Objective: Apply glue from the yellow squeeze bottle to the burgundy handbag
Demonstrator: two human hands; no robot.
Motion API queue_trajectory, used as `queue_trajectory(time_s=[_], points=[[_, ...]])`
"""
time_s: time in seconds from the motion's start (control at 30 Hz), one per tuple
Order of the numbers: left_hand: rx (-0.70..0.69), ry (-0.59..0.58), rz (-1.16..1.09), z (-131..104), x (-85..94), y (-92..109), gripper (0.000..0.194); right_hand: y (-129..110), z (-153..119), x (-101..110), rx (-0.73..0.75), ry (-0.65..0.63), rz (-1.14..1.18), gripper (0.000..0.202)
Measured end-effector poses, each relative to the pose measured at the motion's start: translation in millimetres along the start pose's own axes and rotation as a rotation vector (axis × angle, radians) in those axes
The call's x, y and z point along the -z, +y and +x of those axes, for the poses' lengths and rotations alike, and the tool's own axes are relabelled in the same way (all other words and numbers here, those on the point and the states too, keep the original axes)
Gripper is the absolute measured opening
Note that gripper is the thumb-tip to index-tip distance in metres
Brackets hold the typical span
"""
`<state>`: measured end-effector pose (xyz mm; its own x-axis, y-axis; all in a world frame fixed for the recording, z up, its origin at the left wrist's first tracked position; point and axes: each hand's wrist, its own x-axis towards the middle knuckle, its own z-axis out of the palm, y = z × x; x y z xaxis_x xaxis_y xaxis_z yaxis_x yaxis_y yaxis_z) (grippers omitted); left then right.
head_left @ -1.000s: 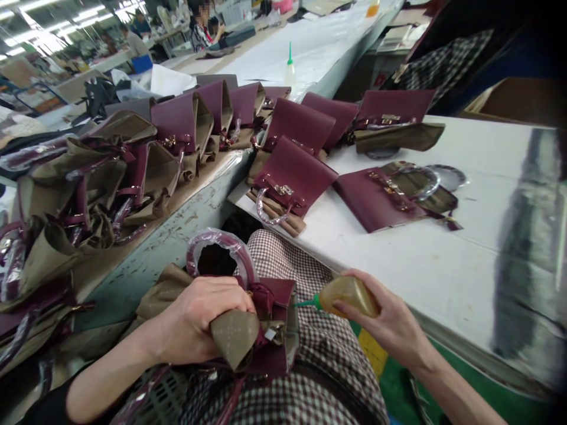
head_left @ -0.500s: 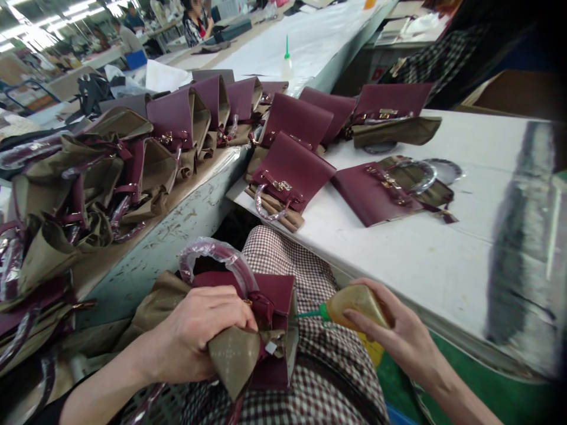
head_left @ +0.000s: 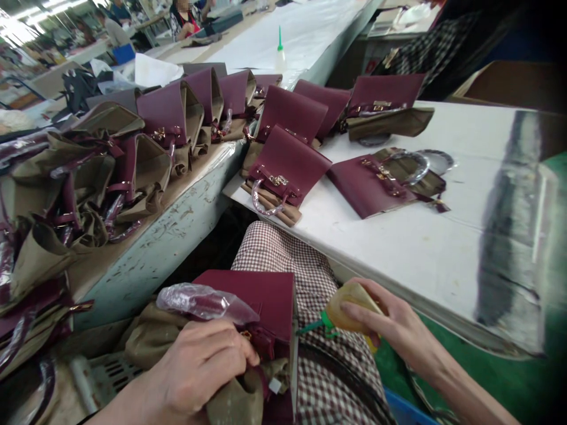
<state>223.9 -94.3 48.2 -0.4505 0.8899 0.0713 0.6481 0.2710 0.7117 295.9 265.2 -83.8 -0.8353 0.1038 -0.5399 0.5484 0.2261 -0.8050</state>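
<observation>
The left hand [head_left: 195, 369] grips a maroon handbag [head_left: 261, 307] on the lap, fingers closed over its tan lining and wrapped handle. The right hand [head_left: 394, 327] holds a glue bottle [head_left: 348, 310], fingers wrapped round it, green nozzle touching the bag's right edge. Gluing of this bag looks to be in mid-course. Several bags [head_left: 287, 162] lie spread on the white desk [head_left: 398, 248] (possibly done, I cannot tell), while a crowded heap [head_left: 88, 171] waits on the left desk.

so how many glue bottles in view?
2: one amber squeeze bottle in the right hand, one clear green-tipped bottle on the far table. Others may be hidden.
</observation>
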Motion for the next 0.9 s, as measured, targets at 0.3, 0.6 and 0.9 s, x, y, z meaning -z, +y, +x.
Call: queue_trajectory(time_s=[0.3,0.6,0.9], points=[[0.091,-0.043,-0.034,-7.8,1.6,7.1,0.012,-0.7,-4.5,-6.3,-0.019,0.031,0.063,0.066],[0.059,0.029,-0.015,-6.0,-2.5,2.8,0.009,-11.1,-8.0,-6.4,-0.049,-0.074,0.223,0.057],[0.049,-0.014,-0.048,-3.4,2.5,-1.3,0.011,-34.3,-36.6,-11.3,-0.123,-0.145,0.492,0.053]])
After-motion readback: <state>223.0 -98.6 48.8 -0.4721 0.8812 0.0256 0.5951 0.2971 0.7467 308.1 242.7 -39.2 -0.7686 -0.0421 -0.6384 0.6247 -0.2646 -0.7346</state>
